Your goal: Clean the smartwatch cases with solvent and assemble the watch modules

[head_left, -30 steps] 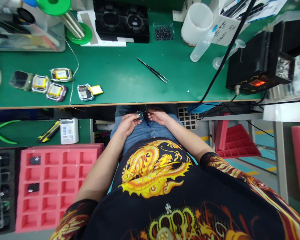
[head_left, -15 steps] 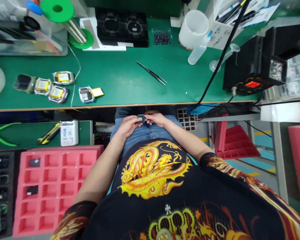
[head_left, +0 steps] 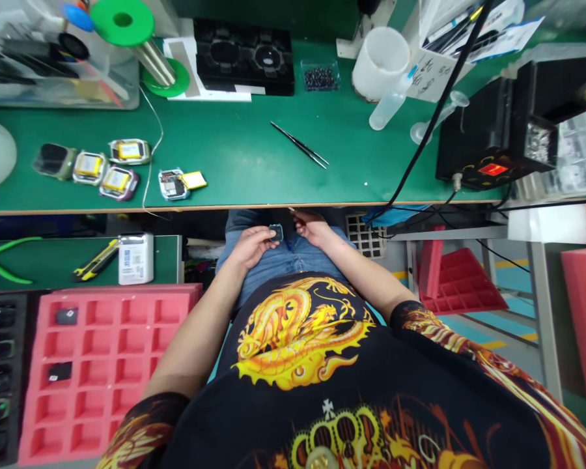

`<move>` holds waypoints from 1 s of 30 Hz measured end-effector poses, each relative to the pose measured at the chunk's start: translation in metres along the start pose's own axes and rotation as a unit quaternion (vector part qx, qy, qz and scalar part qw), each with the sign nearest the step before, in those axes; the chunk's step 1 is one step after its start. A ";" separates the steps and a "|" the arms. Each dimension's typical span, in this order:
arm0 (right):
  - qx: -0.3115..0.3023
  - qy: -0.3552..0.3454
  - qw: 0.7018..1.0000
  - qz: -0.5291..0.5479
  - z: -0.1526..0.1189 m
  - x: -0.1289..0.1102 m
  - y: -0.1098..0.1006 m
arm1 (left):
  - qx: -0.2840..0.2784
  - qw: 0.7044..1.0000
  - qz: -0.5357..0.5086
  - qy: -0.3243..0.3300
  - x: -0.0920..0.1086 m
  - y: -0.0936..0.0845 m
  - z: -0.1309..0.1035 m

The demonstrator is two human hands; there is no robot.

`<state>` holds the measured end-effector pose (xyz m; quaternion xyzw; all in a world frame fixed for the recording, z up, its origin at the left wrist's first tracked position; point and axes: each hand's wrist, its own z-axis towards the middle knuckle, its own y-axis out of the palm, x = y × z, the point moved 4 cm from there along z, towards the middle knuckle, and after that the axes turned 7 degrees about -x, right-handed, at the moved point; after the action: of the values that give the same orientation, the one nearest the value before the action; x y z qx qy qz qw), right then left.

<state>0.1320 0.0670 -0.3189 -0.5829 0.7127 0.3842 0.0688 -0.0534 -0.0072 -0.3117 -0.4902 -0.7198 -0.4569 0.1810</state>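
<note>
Over my lap, below the table's front edge, my left hand [head_left: 254,245] grips a small dark square device [head_left: 276,232] between thumb and fingers. Just right of it, and apart from it, my right hand [head_left: 312,229] is closed in a pinch; a small pale tip shows at its fingers, too small to name. On the green table [head_left: 224,143] above lie black-and-silver tweezers [head_left: 300,144]. An opened device with a yellow battery [head_left: 194,180] rests near the table edge, left of my hands.
Several opened devices [head_left: 88,168] sit at left beside a solder spool [head_left: 156,65]. A black station [head_left: 483,137] stands right, with a black cable [head_left: 420,137] crossing before it. Pink foam trays [head_left: 102,365], a cutter [head_left: 96,260] and green-handled pliers [head_left: 10,270] are at lower left.
My right hand has moved away from the device, slightly up and to the right. My left hand still holds the device in nearly the same place. The view has shifted slightly.
</note>
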 end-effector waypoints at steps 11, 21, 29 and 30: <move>-0.091 -0.090 0.990 0.053 -0.055 -0.040 0.055 | -0.006 1.000 -0.011 0.002 -0.001 0.000 0.001; 0.003 -0.187 0.981 -0.051 -0.058 -0.031 0.032 | -0.002 0.999 -0.032 0.010 -0.003 -0.001 0.003; -0.093 -0.099 0.958 -0.251 -0.036 0.024 0.018 | -0.063 0.998 -0.007 -0.006 -0.004 0.002 0.001; -0.130 -0.088 0.954 -0.256 -0.036 0.026 0.019 | -0.076 0.997 -0.005 -0.011 -0.004 0.003 0.000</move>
<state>0.1200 0.0246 -0.2991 -0.7137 0.4745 0.4927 0.1509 -0.0491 -0.0086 -0.3130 -0.5042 -0.6874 -0.5055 0.1330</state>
